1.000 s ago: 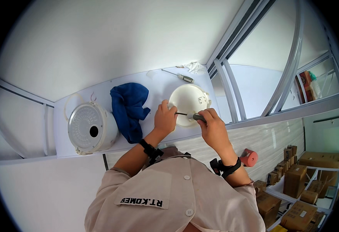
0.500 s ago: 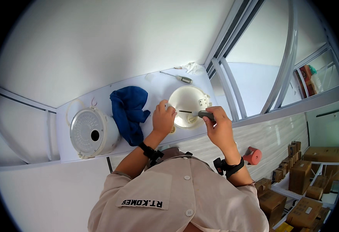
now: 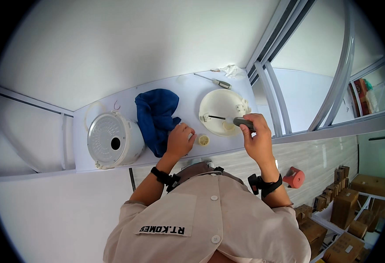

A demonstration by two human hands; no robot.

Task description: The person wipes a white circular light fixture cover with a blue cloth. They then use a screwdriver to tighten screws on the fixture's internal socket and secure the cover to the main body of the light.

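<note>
The left hand [image 3: 180, 141] has been drawn off the round white lid [image 3: 222, 111] and is now curled loosely, gripping nothing, beside a small yellow cap [image 3: 203, 140]. The screwdriver [image 3: 232, 119] is gripped by the right hand [image 3: 257, 141] — tip laid across the lid, at twelve o'clock from the person. A blue cloth [image 3: 156, 117] and a white cooker body [image 3: 111, 140] lie toward nine o'clock — a second screwdriver [image 3: 214, 81] beyond.

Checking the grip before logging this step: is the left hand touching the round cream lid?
Apart. In the head view the left hand rests on the shelf beside the blue cloth, white surface showing between it and the cream lid.
</note>
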